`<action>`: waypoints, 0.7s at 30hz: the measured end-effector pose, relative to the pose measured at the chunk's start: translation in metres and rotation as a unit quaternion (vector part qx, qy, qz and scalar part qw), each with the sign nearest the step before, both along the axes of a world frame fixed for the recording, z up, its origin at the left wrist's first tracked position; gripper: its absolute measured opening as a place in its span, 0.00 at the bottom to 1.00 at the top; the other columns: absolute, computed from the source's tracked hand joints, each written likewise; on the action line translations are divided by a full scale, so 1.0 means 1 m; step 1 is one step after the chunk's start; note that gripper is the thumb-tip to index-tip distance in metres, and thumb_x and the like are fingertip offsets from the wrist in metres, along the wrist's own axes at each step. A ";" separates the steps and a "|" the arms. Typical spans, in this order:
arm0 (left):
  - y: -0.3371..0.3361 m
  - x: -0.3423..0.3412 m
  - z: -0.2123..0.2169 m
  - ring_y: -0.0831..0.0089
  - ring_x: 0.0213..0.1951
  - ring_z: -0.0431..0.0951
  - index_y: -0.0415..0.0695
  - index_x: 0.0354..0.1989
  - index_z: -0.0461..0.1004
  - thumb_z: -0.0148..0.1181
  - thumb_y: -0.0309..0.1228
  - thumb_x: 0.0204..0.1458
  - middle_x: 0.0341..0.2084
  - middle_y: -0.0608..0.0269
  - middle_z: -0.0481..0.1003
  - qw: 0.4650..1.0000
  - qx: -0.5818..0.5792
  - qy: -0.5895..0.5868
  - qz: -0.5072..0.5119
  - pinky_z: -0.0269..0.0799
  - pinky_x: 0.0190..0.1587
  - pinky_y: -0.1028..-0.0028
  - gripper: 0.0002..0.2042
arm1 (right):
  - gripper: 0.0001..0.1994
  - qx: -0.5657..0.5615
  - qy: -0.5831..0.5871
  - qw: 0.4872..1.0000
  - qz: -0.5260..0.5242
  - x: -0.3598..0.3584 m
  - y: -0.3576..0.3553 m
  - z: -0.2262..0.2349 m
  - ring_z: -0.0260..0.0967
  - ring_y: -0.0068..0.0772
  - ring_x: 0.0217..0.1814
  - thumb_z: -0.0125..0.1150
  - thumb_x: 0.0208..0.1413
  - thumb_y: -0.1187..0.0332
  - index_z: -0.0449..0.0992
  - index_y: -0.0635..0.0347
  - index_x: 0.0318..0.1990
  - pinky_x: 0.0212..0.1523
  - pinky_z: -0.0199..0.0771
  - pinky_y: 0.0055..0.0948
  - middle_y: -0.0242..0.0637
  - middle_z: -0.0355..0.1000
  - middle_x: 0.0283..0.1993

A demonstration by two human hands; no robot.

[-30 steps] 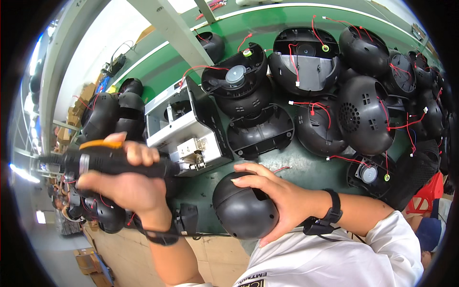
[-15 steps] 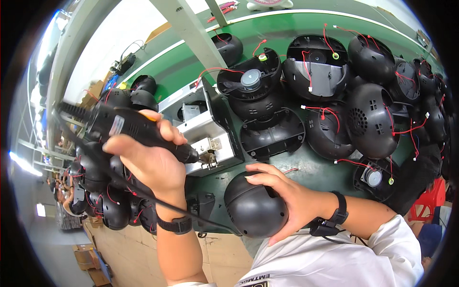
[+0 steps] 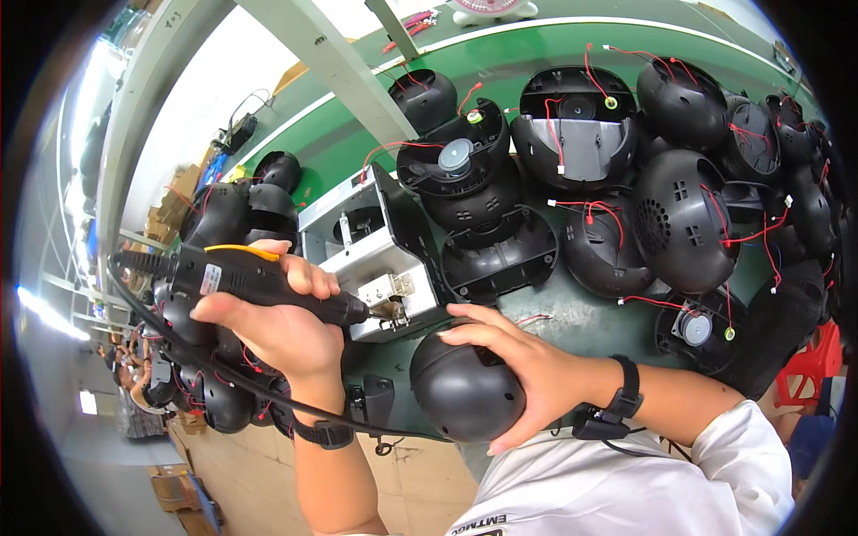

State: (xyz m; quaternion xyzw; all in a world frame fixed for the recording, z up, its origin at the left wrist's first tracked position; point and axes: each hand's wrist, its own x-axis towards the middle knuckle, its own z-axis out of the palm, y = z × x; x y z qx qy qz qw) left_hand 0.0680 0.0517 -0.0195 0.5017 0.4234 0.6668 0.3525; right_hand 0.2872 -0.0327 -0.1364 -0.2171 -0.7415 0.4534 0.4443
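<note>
While the left hand (image 3: 277, 326) wraps its fingers around one black electric screwdriver (image 3: 255, 281), tip at one grey metal fixture (image 3: 375, 268), the right hand (image 3: 527, 375) grips one black dome shell (image 3: 460, 389) at the near edge of the green desk (image 3: 572, 313). Roughly a dozen more black shells (image 3: 684, 219) with red wires lie beyond.

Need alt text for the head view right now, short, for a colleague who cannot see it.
Left hand grips a black electric screwdriver, its tip at a small metal fixture; right hand holds a black dome-shaped shell. Many more black shells with red wires crowd the green workbench.
</note>
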 end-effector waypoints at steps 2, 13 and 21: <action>0.001 0.002 0.000 0.74 0.19 0.66 0.40 0.40 0.71 0.33 0.86 0.43 0.16 0.67 0.65 1.000 -0.005 -0.016 -0.011 0.68 0.26 0.72 0.51 | 0.60 -0.013 -0.030 0.999 0.021 -0.004 0.005 0.007 0.53 0.57 0.74 0.86 0.28 0.56 0.55 0.50 0.74 0.70 0.63 0.46 0.54 0.49 0.71; -0.007 -0.010 -0.010 0.76 0.19 0.63 0.45 0.43 0.70 0.32 0.86 0.44 0.16 0.71 0.63 0.993 0.033 -0.033 -0.112 0.64 0.27 0.72 0.49 | 0.58 -0.058 -0.105 0.981 0.152 -0.019 0.036 0.026 0.59 0.52 0.71 0.84 0.29 0.54 0.56 0.56 0.72 0.70 0.63 0.42 0.51 0.58 0.68; -0.008 0.001 -0.001 0.75 0.18 0.61 0.45 0.39 0.69 0.32 0.85 0.46 0.15 0.70 0.62 0.998 0.008 -0.026 -0.049 0.63 0.26 0.73 0.48 | 0.58 -0.054 -0.085 0.988 0.113 -0.025 0.034 0.021 0.59 0.51 0.71 0.83 0.30 0.53 0.56 0.56 0.72 0.71 0.59 0.43 0.48 0.60 0.67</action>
